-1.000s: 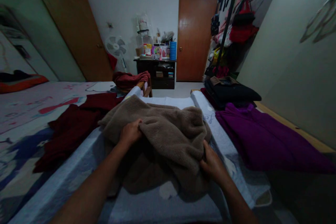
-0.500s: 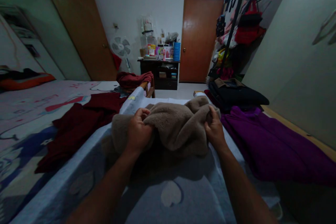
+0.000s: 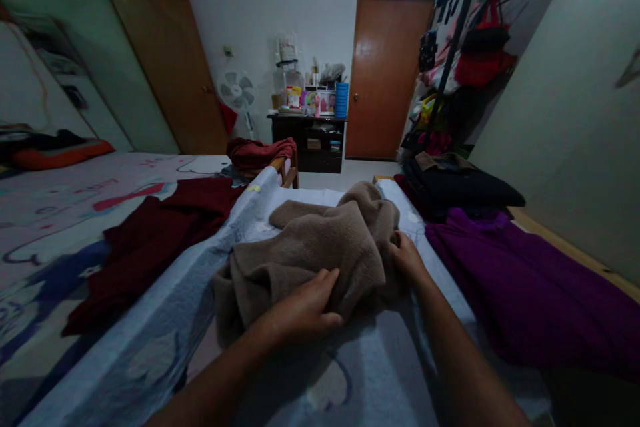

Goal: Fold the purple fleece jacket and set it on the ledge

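A brown fleecy garment (image 3: 310, 240) lies bunched on the light blue sheet (image 3: 380, 373) in front of me. My left hand (image 3: 310, 303) is at its near edge, thumb apart from the fingers, the fingertips against the cloth and nothing gripped. At the garment's right side, my right hand (image 3: 407, 257) has its fingers closed on the cloth; part of the fingertips is hidden in the folds.
Dark red clothing (image 3: 150, 233) lies on the patterned bed to the left. On the right are a folded purple garment (image 3: 520, 280) and a dark folded pile (image 3: 450, 180). A wooden chair (image 3: 291, 173) with red cloth stands beyond.
My left hand has let go of the garment's left part and moved right and nearer to me. The garment has dropped and spread on the sheet. My right hand is slightly lower.
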Demonstrator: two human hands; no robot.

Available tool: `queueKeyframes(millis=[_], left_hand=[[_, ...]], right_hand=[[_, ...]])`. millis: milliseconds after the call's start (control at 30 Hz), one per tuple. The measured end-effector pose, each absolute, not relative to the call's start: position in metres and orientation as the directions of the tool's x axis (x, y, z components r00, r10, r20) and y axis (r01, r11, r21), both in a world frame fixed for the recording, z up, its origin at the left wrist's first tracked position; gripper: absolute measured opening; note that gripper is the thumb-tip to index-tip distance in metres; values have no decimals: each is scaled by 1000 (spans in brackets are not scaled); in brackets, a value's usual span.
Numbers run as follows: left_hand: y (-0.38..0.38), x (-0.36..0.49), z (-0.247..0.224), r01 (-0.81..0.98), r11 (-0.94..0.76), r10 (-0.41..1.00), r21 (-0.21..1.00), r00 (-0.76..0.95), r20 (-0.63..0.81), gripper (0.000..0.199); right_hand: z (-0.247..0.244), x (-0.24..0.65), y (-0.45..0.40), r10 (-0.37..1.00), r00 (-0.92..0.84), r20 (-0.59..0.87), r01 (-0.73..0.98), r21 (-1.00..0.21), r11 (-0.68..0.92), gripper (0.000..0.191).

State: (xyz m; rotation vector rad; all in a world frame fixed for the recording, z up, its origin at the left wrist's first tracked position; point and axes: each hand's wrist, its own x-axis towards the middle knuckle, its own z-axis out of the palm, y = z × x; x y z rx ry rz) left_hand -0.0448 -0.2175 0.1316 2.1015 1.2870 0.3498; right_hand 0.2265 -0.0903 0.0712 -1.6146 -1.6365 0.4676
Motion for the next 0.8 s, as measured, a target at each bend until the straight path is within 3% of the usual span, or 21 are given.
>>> queueKeyframes(millis=[133,267,367,567,667,800], left_hand=[[-180,-74,163,656,-373,861,656,508,-18,46],[-109,-111,170,741,-304,941,599,333,66,47],[-61,-135,153,869,-115,990,481,140,-16,47],[-19,-155,111,816,90,993,571,-33,-110,43],[-8,-155,94,729,197,980,656,-124,-156,47],[7,-145,76,602,268,961,752,-226,-162,40]], right_hand=[[61,238,-129,936,135,325,760,-640,113,50],[50,244,-168,970,117,215,810,-586,32,63],[43,244,-184,986,105,128,832,-554,-17,69],[33,238,-190,977,137,163,853,-521,-33,66],[27,235,-193,973,161,164,825,-563,-42,69],[26,231,-195,986,148,83,648,-761,-33,81]])
